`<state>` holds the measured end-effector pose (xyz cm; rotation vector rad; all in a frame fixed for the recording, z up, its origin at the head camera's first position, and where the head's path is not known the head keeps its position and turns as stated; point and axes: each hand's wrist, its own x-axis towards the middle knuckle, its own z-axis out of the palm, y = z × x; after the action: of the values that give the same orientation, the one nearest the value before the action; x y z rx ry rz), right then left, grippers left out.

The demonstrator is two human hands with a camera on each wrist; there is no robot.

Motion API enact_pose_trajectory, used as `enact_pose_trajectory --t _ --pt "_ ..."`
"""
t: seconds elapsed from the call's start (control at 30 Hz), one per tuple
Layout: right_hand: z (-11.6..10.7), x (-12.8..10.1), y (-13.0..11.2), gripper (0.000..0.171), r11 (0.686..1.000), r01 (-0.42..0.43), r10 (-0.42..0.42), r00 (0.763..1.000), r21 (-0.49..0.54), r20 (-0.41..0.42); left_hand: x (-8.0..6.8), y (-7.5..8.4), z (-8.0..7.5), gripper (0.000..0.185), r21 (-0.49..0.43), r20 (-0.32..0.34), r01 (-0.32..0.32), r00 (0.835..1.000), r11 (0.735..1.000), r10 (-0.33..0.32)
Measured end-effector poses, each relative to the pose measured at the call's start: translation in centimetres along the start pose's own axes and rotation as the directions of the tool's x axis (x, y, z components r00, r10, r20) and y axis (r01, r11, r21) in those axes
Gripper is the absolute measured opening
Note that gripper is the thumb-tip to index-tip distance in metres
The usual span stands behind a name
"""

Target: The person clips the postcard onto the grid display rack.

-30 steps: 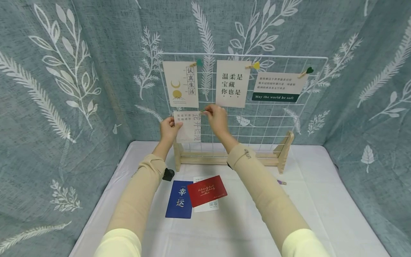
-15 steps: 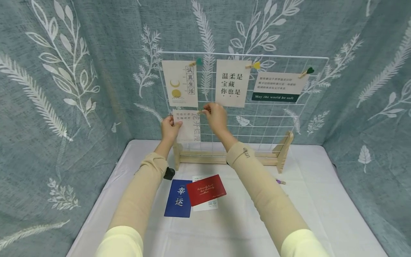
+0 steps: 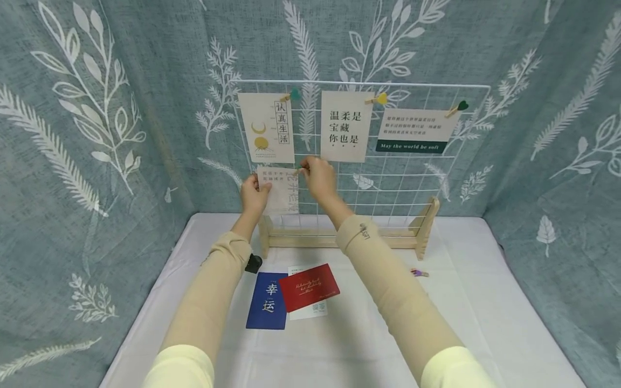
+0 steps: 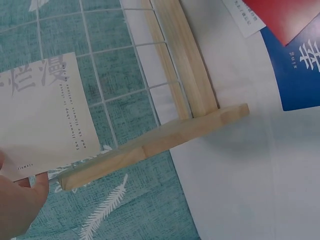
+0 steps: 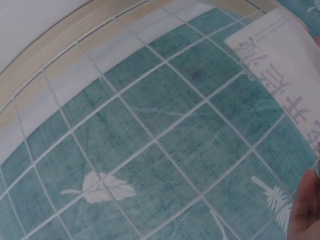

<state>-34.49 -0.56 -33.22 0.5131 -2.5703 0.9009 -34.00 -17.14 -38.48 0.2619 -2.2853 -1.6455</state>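
**Pale card held against wire grid, lower left**

The left hand [image 3: 254, 195] pinches the left edge of a pale card [image 3: 280, 189], thumb on the printed face, the other fingers behind it; the card stands upright against the white wire grid [image 3: 402, 178], just below the moon card [image 3: 266, 127] clipped in the top row; its lower edge hangs above the wooden stand [image 3: 339, 237]. The right hand [image 3: 317, 178] is at the card's upper right corner, fingertips pressed together there on something small; whether that is a clip or the card's corner cannot be told. In the left wrist view the card [image 4: 42, 117] lies over the grid wires with a fingertip [image 4: 22, 200] at its lower corner; in the right wrist view the card's edge [image 5: 287, 75] is beside a fingertip [image 5: 305, 212], touching or not cannot be told. On the white tabletop [image 3: 368, 334] lie a blue card [image 3: 267, 308] and a red card [image 3: 308, 286], overlapping, well apart from both hands.
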Motion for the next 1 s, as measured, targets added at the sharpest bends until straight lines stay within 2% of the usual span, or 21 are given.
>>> enact_pose_trajectory --t 0.07,0.1,0.13,0.17,0.23,0.33,0.37,0.4,0.47,0.57,0.67,0.8,0.9,1.0 --pt "0.1 -0.1 0.0 0.019 1.000 0.005 -0.005 1.000 0.011 -0.003 -0.1 0.2 0.0 0.030 0.017 -0.002 -0.010 1.000 1.000 0.010" --pt "0.1 -0.2 0.0 0.019 1.000 0.008 -0.008 1.000 0.016 -0.004 -1.0 1.7 -0.1 0.032 0.074 -0.003 0.024 1.000 0.997 -0.023" --pt "0.2 -0.3 0.0 0.019 1.000 0.010 -0.010 1.000 0.021 -0.009 -1.1 1.8 -0.1 0.032 0.084 -0.006 0.030 1.000 0.996 -0.029" --pt "0.2 -0.4 0.0 0.020 1.000 0.014 -0.014 1.000 0.023 -0.016 -0.3 0.8 0.0 0.029 0.071 -0.024 0.011 1.000 0.997 -0.010" --pt "0.3 -0.6 -0.1 0.021 1.000 0.020 -0.020 0.999 0.019 -0.027 1.4 -1.4 0.1 0.031 0.069 -0.024 0.014 1.000 0.998 -0.012" --pt "0.4 -1.0 -0.1 0.023 1.000 0.030 -0.030 0.999 0.005 -0.033 5.0 -6.5 0.8 0.030 0.029 -0.067 -0.009 0.998 1.000 0.011" --pt "0.5 -1.1 -0.1 0.023 0.999 0.033 -0.033 0.999 0.003 -0.029 5.6 -7.5 0.8 0.034 0.017 -0.061 -0.008 0.998 1.000 0.009" --pt "0.5 -1.2 0.0 0.025 0.999 0.035 -0.035 0.999 0.002 -0.022 5.6 -7.6 0.8 0.036 0.015 -0.058 -0.006 0.998 1.000 0.007" --pt "0.4 -1.4 0.0 0.029 0.999 0.028 -0.028 1.000 0.016 -0.006 4.4 -6.4 0.7 0.037 0.010 -0.059 -0.005 0.998 1.000 0.006" --pt "0.3 -1.8 0.2 0.038 0.999 0.005 -0.006 0.999 0.051 0.034 0.7 -1.7 -0.2 0.045 0.014 0.005 0.021 1.000 1.000 -0.021" --pt "0.1 -2.0 0.3 0.047 0.994 -0.026 0.018 0.996 0.102 0.085 -1.3 1.3 -0.7 0.049 0.025 0.039 0.010 0.999 1.000 -0.011" --pt "-0.1 -2.2 0.5 0.050 0.977 -0.053 0.026 0.991 0.206 0.133 -2.3 2.4 -0.9 0.053 0.023 0.046 -0.004 0.999 1.000 0.003" --pt "-0.2 -2.3 0.5 0.050 0.961 -0.078 0.039 0.988 0.264 0.149 -2.7 2.6 -1.2 0.054 0.021 0.053 -0.007 0.999 1.000 0.006" --pt "-0.2 -2.4 0.5 0.048 0.956 -0.089 0.047 0.987 0.279 0.155 -2.8 2.3 -1.4 0.055 0.019 0.055 -0.013 0.998 1.000 0.012"
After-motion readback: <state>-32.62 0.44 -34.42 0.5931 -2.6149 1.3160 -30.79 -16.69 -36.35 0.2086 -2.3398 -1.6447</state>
